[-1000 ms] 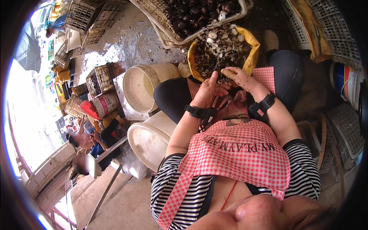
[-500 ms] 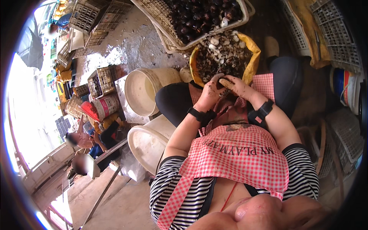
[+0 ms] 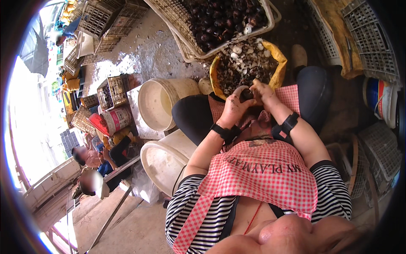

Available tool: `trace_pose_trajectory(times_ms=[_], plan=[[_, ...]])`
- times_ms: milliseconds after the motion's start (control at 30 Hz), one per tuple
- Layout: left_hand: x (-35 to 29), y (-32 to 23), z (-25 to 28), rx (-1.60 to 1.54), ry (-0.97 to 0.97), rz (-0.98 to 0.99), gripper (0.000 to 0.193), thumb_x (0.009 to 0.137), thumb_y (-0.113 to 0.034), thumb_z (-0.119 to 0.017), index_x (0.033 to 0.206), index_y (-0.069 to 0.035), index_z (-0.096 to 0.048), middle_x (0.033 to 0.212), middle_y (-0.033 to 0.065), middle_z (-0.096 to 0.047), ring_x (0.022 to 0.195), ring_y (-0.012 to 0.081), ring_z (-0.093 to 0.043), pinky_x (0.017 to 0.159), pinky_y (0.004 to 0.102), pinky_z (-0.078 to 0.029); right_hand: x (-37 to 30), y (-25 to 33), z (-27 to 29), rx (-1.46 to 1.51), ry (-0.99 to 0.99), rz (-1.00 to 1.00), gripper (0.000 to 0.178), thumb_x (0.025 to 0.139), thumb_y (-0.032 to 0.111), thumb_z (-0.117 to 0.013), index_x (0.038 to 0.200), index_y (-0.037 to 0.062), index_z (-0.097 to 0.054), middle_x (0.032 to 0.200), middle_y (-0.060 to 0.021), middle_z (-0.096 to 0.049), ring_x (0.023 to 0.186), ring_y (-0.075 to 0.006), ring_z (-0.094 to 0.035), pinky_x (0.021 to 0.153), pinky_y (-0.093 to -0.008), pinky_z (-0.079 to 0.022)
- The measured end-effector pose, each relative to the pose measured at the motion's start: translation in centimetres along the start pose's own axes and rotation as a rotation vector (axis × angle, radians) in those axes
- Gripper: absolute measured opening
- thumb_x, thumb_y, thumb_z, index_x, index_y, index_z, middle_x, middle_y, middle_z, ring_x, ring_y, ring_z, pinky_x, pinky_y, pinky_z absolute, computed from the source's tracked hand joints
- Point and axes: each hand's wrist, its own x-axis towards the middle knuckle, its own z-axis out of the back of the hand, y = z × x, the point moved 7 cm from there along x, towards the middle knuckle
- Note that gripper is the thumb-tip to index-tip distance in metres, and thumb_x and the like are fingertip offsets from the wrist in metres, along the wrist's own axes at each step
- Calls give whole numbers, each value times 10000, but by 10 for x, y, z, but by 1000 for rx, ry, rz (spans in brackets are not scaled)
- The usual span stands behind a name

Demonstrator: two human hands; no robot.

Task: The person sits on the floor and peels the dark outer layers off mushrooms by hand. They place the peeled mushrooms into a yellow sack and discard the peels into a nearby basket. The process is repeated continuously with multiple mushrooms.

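Note:
Over the near edge of a yellow-rimmed sack (image 3: 279, 61), my left hand (image 3: 231, 111) is curled around a dark, round water chestnut (image 3: 245, 95). My right hand (image 3: 266, 95) is just to its right, fingers bent and pressed together at the tips. Whatever those fingers grip is too small to make out. Brown peelings and pale scraps (image 3: 243, 63) fill the sack, which stands between my knees. Beyond it, a white plastic crate (image 3: 211, 51) holds many dark water chestnuts (image 3: 224, 19) with a few pale pieces among them.
To my left are a whitish bucket (image 3: 157, 103) and another pale tub (image 3: 158, 163). Stacked crates (image 3: 372, 38) and a blue-and-white bucket (image 3: 380, 99) stand at the right. Several people work at the far left, near a red-and-white bucket (image 3: 116, 119) and more crates (image 3: 113, 91).
My hands have drawn slightly apart, and the dark water chestnut now shows between them. The fingertips of my right hand have shifted upward, toward the sack.

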Motion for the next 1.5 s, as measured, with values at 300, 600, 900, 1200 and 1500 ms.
trace_pose_trajectory(times_ms=[300, 600, 900, 1200, 1500], plan=[[-5, 20, 24, -517, -51, 95, 414, 892, -40, -704, 1277, 17, -564, 1072, 63, -692, 920, 123, -657, 790, 262, -549, -49, 62, -47, -588, 119, 715, 396, 969, 408, -663, 1163, 66, -615, 1041, -43, -681, 955, -175, -644, 882, -288, -503], [-8, 22, 22, -620, -56, 141, 426, 862, 17, -698, 1266, 9, -562, 1037, 50, -682, 912, 131, -656, 795, 267, -548, -7, 45, -18, -604, 8, 568, 481, 916, 479, -708, 1191, 100, -595, 965, -79, -668, 870, -161, -620, 794, -307, -507], [-6, 7, 23, -486, -61, 109, 403, 897, -24, -681, 1276, 25, -552, 988, 45, -682, 852, 125, -646, 745, 262, -528, 8, 48, -4, -638, -70, 564, 612, 860, 560, -734, 1198, 71, -589, 917, -102, -640, 830, -180, -595, 739, -305, -505], [-11, -6, 22, -433, -13, 111, 359, 892, -53, -695, 1231, -3, -584, 1015, 37, -676, 872, 113, -633, 749, 256, -533, -6, 57, -15, -676, 4, 583, 639, 880, 608, -680, 1230, 81, -592, 920, -88, -687, 822, -190, -647, 772, -328, -522], [-6, -6, 32, -85, -88, -86, 428, 817, -7, -744, 1219, 24, -599, 1033, 53, -679, 914, 122, -647, 798, 259, -553, -41, 77, -56, -674, 207, 555, 556, 884, 569, -702, 1176, 104, -612, 993, -132, -694, 851, -212, -650, 820, -327, -518]])
